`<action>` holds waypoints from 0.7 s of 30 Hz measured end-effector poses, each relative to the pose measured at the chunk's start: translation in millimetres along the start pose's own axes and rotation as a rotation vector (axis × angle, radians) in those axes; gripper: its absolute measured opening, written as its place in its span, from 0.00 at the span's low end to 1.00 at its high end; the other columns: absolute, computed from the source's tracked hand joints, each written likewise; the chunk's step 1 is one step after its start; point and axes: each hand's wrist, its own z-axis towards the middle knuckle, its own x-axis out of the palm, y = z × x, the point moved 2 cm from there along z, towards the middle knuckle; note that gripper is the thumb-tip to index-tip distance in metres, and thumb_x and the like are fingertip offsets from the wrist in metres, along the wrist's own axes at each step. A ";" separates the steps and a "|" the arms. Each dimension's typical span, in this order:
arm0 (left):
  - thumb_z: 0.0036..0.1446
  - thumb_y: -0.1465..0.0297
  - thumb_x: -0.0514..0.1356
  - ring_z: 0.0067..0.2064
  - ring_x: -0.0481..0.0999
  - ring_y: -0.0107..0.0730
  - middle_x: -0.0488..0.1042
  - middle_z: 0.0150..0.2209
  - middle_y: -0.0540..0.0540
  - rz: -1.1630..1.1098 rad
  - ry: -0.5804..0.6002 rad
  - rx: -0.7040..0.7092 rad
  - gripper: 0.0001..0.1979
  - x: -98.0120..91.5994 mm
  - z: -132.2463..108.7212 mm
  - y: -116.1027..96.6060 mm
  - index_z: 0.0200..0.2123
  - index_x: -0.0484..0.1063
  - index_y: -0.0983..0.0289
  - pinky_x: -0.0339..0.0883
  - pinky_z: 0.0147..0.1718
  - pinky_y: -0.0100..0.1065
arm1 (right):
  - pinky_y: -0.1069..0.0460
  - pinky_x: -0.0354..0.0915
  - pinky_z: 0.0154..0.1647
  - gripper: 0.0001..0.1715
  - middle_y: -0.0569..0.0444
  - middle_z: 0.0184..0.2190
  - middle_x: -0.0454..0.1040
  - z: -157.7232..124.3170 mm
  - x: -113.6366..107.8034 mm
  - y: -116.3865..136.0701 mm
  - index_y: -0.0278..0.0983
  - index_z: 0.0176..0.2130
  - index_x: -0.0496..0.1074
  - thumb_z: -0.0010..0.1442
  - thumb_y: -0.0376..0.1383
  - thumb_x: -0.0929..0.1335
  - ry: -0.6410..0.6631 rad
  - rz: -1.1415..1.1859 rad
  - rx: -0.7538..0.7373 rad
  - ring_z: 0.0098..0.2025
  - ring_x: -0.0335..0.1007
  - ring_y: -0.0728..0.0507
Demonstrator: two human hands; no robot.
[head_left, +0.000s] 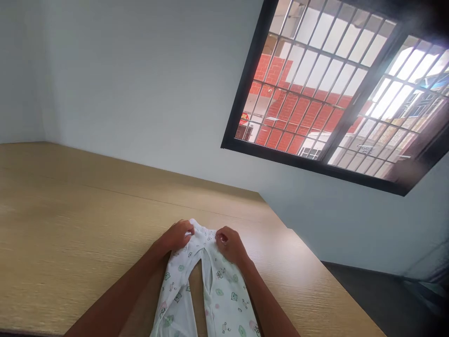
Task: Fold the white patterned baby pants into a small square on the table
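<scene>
A small pair of white trousers (pixel 220 292) with little green and pink prints lies on the wooden table (pixel 70 224), legs towards me and waistband away. My left hand (pixel 178 235) is closed on the left side of the waistband. My right hand (pixel 229 245) is closed on the right side of the waistband. Both forearms run down along the outer edges of the two trouser legs. The leg ends are cut off by the bottom of the view.
The table reaches a pale wall at the back, and its right edge drops to a dark floor (pixel 382 295). A large black-framed barred window (pixel 336 89) is set in the wall at the upper right.
</scene>
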 end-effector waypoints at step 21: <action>0.65 0.56 0.58 0.40 0.77 0.38 0.77 0.37 0.54 -0.288 0.077 0.096 0.15 -65.4 -113.5 -94.2 0.37 0.76 0.61 0.73 0.40 0.37 | 0.39 0.47 0.72 0.29 0.44 0.68 0.58 13.7 37.9 -16.8 0.33 0.64 0.66 0.73 0.45 0.57 0.230 -0.221 0.109 0.71 0.50 0.36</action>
